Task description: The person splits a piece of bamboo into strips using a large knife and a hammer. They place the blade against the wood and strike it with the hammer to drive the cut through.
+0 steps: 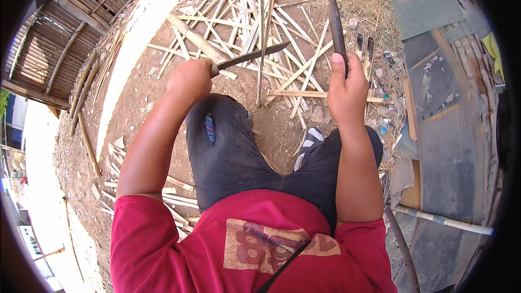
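The dirt ground [130,78] bears scattered pale strips [251,38]. Before the person's knees stands an upright strip [261,76], forked above. The right hand [347,89] closes round a hammer [334,16], head up; the left hand [189,80] grips a knife [247,59], blade crossing the upright strip.
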`<state>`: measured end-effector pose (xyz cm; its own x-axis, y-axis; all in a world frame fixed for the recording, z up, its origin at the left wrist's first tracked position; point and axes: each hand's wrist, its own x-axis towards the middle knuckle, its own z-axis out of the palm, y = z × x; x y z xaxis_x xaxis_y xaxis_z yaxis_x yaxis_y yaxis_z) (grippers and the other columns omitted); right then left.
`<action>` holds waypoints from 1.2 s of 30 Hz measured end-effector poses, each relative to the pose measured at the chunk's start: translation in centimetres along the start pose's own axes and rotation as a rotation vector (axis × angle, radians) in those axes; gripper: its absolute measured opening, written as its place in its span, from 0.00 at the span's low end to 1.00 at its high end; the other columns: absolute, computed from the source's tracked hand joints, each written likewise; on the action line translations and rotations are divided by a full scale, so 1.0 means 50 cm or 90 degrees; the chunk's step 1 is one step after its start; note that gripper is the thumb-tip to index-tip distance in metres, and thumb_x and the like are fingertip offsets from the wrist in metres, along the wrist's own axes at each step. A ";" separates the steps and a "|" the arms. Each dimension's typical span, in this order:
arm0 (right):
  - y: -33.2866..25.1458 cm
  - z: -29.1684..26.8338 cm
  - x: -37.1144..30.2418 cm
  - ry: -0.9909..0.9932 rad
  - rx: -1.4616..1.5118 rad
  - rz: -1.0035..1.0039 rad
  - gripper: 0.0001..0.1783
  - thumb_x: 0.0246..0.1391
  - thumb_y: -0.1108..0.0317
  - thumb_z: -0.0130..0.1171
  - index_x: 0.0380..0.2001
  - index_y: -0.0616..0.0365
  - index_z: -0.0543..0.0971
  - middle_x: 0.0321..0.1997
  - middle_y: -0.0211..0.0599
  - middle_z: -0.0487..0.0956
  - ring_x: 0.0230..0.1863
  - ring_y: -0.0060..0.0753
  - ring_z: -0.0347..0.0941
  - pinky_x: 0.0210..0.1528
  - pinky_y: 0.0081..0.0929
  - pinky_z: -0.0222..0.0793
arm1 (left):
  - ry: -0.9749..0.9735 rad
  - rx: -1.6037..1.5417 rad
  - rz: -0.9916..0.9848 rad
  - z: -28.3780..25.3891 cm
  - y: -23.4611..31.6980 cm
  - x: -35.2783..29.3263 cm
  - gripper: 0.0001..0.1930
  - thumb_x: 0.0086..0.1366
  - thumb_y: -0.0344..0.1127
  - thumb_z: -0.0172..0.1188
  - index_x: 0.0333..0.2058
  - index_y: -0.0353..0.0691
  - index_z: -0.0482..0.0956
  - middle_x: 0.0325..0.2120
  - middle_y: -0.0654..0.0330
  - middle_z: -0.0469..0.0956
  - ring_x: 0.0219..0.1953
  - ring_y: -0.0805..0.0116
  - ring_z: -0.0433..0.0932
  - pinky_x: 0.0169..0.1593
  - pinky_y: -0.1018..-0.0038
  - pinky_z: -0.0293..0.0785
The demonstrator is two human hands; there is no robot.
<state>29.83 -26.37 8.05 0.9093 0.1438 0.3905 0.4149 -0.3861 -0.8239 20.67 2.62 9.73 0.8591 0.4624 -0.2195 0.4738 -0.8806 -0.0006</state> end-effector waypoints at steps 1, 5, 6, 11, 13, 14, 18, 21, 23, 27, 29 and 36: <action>-0.004 0.006 -0.002 0.012 0.011 -0.006 0.19 0.72 0.53 0.53 0.44 0.61 0.78 0.19 0.40 0.76 0.22 0.40 0.76 0.28 0.35 0.67 | 0.001 -0.003 -0.002 0.003 -0.002 0.000 0.12 0.67 0.33 0.56 0.47 0.43 0.82 0.41 0.48 0.84 0.46 0.48 0.84 0.50 0.54 0.80; 0.122 0.054 -0.042 -0.083 -0.179 -0.015 0.19 0.73 0.54 0.51 0.46 0.61 0.78 0.21 0.41 0.77 0.23 0.41 0.77 0.30 0.38 0.69 | 0.005 -0.016 0.021 -0.005 0.019 0.001 0.11 0.67 0.33 0.56 0.45 0.42 0.83 0.40 0.47 0.84 0.45 0.47 0.84 0.50 0.54 0.80; 0.135 0.058 -0.047 -0.152 -0.266 0.005 0.19 0.73 0.54 0.51 0.46 0.61 0.78 0.21 0.41 0.77 0.24 0.41 0.77 0.30 0.39 0.69 | 0.000 -0.009 0.024 -0.009 0.020 0.001 0.11 0.67 0.33 0.56 0.45 0.42 0.83 0.40 0.47 0.84 0.45 0.47 0.84 0.50 0.54 0.79; 0.051 0.015 -0.016 -0.084 -0.097 0.018 0.20 0.73 0.54 0.51 0.45 0.63 0.78 0.21 0.41 0.77 0.24 0.41 0.77 0.31 0.40 0.70 | 0.014 -0.004 0.015 0.022 -0.002 0.011 0.11 0.66 0.32 0.56 0.45 0.43 0.83 0.40 0.47 0.85 0.46 0.48 0.84 0.50 0.54 0.80; -0.007 0.004 -0.008 -0.025 0.000 0.000 0.19 0.73 0.55 0.51 0.44 0.63 0.78 0.21 0.41 0.76 0.23 0.39 0.76 0.30 0.38 0.69 | 0.006 0.028 0.005 0.033 -0.008 0.012 0.14 0.66 0.30 0.56 0.48 0.47 0.83 0.43 0.49 0.85 0.47 0.49 0.85 0.50 0.56 0.80; -0.008 0.010 -0.011 -0.007 0.009 -0.011 0.18 0.73 0.56 0.51 0.44 0.62 0.78 0.21 0.41 0.77 0.23 0.40 0.77 0.30 0.39 0.69 | 0.004 0.022 0.011 0.031 -0.002 0.011 0.14 0.66 0.30 0.56 0.48 0.46 0.83 0.42 0.48 0.85 0.47 0.49 0.85 0.50 0.56 0.80; 0.094 0.065 -0.055 -0.036 -0.063 -0.012 0.17 0.72 0.57 0.52 0.43 0.62 0.78 0.24 0.49 0.80 0.26 0.54 0.79 0.30 0.43 0.71 | 0.006 0.013 0.016 0.024 0.014 0.009 0.13 0.66 0.30 0.55 0.48 0.45 0.83 0.42 0.48 0.85 0.46 0.48 0.85 0.50 0.55 0.80; 0.129 0.085 -0.082 -0.127 -0.173 0.068 0.17 0.70 0.56 0.55 0.43 0.62 0.78 0.28 0.54 0.82 0.29 0.62 0.80 0.32 0.47 0.72 | 0.015 -0.014 0.021 0.027 0.002 0.011 0.12 0.64 0.30 0.56 0.46 0.42 0.83 0.40 0.46 0.85 0.45 0.46 0.84 0.50 0.54 0.80; 0.091 0.060 -0.052 -0.062 -0.086 0.007 0.18 0.71 0.56 0.55 0.43 0.62 0.78 0.26 0.51 0.81 0.28 0.57 0.80 0.31 0.44 0.71 | 0.012 -0.012 0.019 0.029 -0.005 0.011 0.13 0.64 0.30 0.56 0.46 0.42 0.82 0.40 0.46 0.85 0.45 0.46 0.84 0.50 0.54 0.80; 0.006 0.024 -0.013 0.045 0.042 -0.059 0.17 0.72 0.56 0.53 0.45 0.62 0.76 0.20 0.39 0.76 0.21 0.35 0.75 0.27 0.35 0.67 | -0.018 0.033 0.003 0.030 -0.010 0.012 0.13 0.67 0.32 0.55 0.49 0.44 0.82 0.43 0.48 0.85 0.47 0.49 0.85 0.50 0.56 0.81; 0.026 0.043 -0.021 0.064 0.056 -0.062 0.17 0.72 0.56 0.53 0.46 0.62 0.76 0.21 0.41 0.77 0.22 0.38 0.76 0.27 0.37 0.68 | -0.018 0.034 -0.003 0.028 -0.011 0.011 0.14 0.67 0.32 0.55 0.49 0.45 0.82 0.43 0.49 0.85 0.47 0.49 0.85 0.51 0.56 0.81; 0.150 0.098 -0.068 -0.119 -0.150 0.026 0.18 0.72 0.54 0.52 0.44 0.61 0.78 0.23 0.49 0.78 0.25 0.53 0.78 0.30 0.44 0.70 | -0.022 0.034 -0.005 0.024 -0.007 0.003 0.13 0.67 0.33 0.57 0.48 0.49 0.85 0.43 0.51 0.85 0.48 0.51 0.85 0.51 0.58 0.81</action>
<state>30.01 -25.30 -1.48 0.9244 0.2807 0.2581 0.3785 -0.5928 -0.7109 20.41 2.90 8.50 0.8479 0.4658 -0.2530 0.4681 -0.8820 -0.0549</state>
